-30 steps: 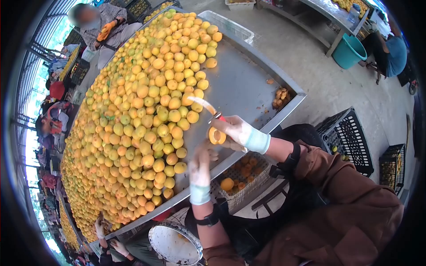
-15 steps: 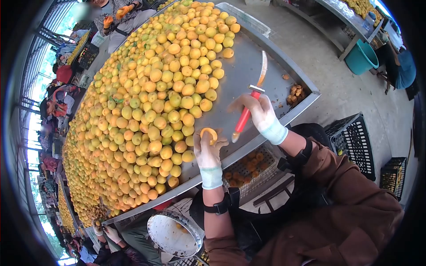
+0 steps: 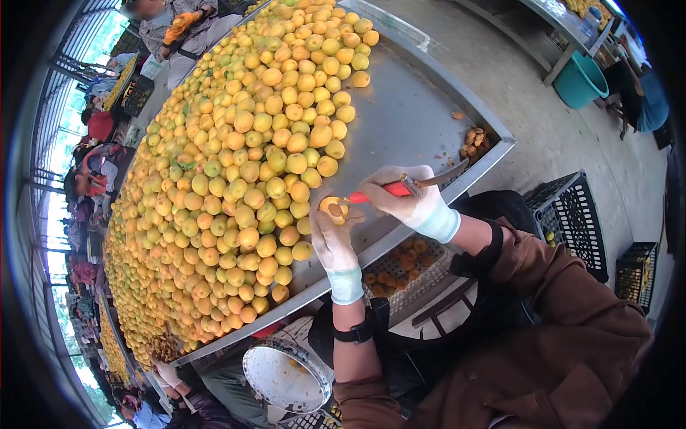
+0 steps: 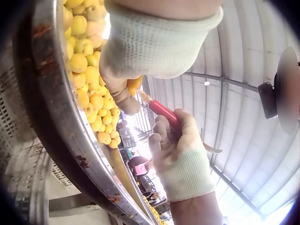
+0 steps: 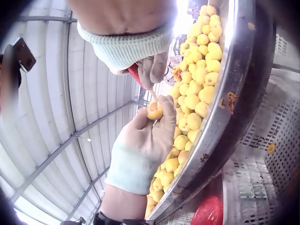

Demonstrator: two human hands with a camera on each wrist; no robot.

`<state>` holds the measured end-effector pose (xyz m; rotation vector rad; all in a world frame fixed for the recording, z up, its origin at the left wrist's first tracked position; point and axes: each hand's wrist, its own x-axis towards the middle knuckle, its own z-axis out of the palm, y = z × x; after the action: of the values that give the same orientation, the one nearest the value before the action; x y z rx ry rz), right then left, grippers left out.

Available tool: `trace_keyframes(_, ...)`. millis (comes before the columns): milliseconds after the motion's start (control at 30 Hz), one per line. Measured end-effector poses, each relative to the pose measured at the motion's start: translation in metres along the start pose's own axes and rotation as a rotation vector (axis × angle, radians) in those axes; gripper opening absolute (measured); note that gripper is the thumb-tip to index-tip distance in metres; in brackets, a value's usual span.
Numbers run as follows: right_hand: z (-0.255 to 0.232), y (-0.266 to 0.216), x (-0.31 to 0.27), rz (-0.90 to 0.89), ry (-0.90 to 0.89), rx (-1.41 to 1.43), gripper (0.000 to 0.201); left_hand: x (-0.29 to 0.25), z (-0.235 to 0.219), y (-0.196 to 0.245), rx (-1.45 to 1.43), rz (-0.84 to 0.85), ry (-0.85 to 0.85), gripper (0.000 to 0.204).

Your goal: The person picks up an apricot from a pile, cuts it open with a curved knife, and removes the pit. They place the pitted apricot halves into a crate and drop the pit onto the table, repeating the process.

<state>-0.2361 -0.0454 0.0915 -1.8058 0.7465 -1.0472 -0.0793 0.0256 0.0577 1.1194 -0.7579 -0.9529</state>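
In the head view my gloved left hand (image 3: pixel 333 234) holds a cut apricot (image 3: pixel 334 209), its brown pit showing in the opening. My gloved right hand (image 3: pixel 412 201) grips a red-handled tool (image 3: pixel 397 189); its curved blade (image 3: pixel 444 175) points away to the right, and the handle's pale tip end is at the fruit. The right wrist view shows the apricot (image 5: pixel 154 110) between the left fingers, with the narrow tip touching it. A large heap of apricots (image 3: pixel 236 193) lies on the metal table (image 3: pixel 400 100) left of my hands.
Brown pits or scraps (image 3: pixel 474 145) lie in the table's corner. Below the edge stands a crate of orange fruit halves (image 3: pixel 400 268), beside a white bucket (image 3: pixel 287 375). Black crates (image 3: pixel 568 222) stand at the right, a teal tub (image 3: pixel 580 80) behind. Other people sit around the table.
The right hand has turned the tool, so the blade now points right and the handle's tip meets the fruit. The left hand has turned the apricot's cut side into view.
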Motion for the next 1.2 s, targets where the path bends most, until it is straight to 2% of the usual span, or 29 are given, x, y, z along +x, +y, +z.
trace_keyframes(67, -0.001, -0.001, 0.001, -0.187, -0.017, -0.088, 0.015, -0.001, 0.007, 0.003, 0.054, 0.037, 0.050, 0.044)
trace_keyframes(100, -0.001, 0.000, 0.000, -0.184, -0.012, -0.086, 0.015, -0.002, 0.009, 0.004, 0.108, 0.076, 0.102, 0.042)
trace_keyframes(167, 0.001, 0.002, -0.001, -0.321, 0.013, -0.189, 0.012, -0.003, 0.011, 0.004, 0.193, 0.096, 0.121, 0.041)
trace_keyframes(300, -0.001, -0.004, -0.003, -0.183, 0.005, -0.066, 0.008, -0.001, 0.001, -0.007, 0.432, 0.147, 0.138, 0.039)
trace_keyframes(367, 0.004, 0.001, -0.005, -0.145, 0.052, 0.072, 0.008, -0.003, 0.006, -0.009, 0.468, 0.166, 0.150, 0.039)
trace_keyframes(500, 0.004, 0.003, -0.007, -0.036, 0.048, 0.170, 0.009, -0.005, 0.017, -0.009, 0.565, 0.186, 0.174, 0.039)
trace_keyframes(567, 0.000, 0.006, -0.007, -0.019, -0.062, 0.148, 0.021, -0.004, 0.015, -0.016, 0.585, 0.209, 0.165, 0.039)
trace_keyframes(600, -0.002, 0.012, -0.005, -0.016, -0.058, 0.148, 0.021, -0.003, 0.014, -0.018, 0.602, 0.236, 0.167, 0.040)
trace_keyframes(633, -0.004, 0.022, -0.002, -0.263, -0.002, -0.106, 0.017, -0.004, 0.017, -0.012, 0.603, 0.235, 0.164, 0.040)
trace_keyframes(667, -0.004, 0.031, -0.001, -0.507, 0.055, -0.363, 0.014, -0.006, 0.021, -0.003, 0.458, 0.122, 0.132, 0.041)
trace_keyframes(700, -0.003, 0.036, 0.000, -0.503, 0.058, -0.364, 0.014, -0.006, 0.023, 0.002, 0.313, 0.010, 0.100, 0.042)
trace_keyframes(767, 0.000, 0.045, 0.000, -0.411, 0.172, -0.506, 0.013, -0.005, 0.020, 0.001, 0.277, -0.001, 0.069, 0.044)
trace_keyframes(800, 0.001, 0.039, 0.000, 0.092, 0.048, 0.079, 0.015, -0.004, 0.019, 0.001, 0.240, -0.008, 0.043, 0.046)
trace_keyframes(833, -0.001, 0.034, 0.002, 0.093, 0.048, 0.079, 0.015, -0.004, 0.018, 0.003, 0.240, -0.008, 0.042, 0.046)
trace_keyframes(900, -0.007, 0.022, 0.007, 0.568, 0.027, 0.622, 0.019, -0.004, 0.016, 0.005, 0.149, -0.123, 0.038, 0.047)
trace_keyframes(933, -0.004, 0.023, 0.007, 0.566, 0.025, 0.621, 0.019, -0.004, 0.015, -0.002, 0.148, -0.121, 0.039, 0.047)
trace_keyframes(1000, 0.003, 0.027, 0.005, 0.436, 0.071, 0.593, 0.024, -0.002, 0.016, -0.017, 0.012, -0.130, 0.108, 0.047)
trace_keyframes(1133, 0.009, 0.031, 0.004, 0.455, 0.090, 0.589, 0.028, 0.000, 0.014, -0.003, -0.152, -0.223, 0.034, 0.045)
trace_keyframes(1200, 0.012, 0.034, 0.007, 0.584, 0.187, 0.780, 0.029, 0.003, 0.015, -0.006, -0.293, -0.319, 0.084, 0.042)
